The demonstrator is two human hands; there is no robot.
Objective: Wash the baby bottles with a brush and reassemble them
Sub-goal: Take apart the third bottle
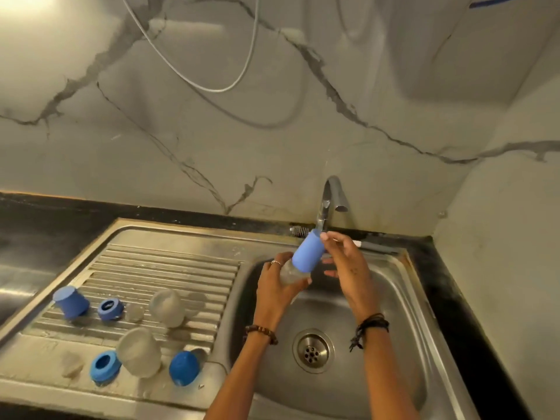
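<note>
The bottle point(306, 253) tilts mouth-up toward the tap point(330, 195), left hand point(277, 286) gripping its clear base while the right hand point(345, 262) pinches the rim.

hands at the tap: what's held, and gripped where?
One baby bottle, tilted under the faucet. The left hand grips its clear lower end; the right hand pinches the rim of its blue sleeve at the top.
</note>
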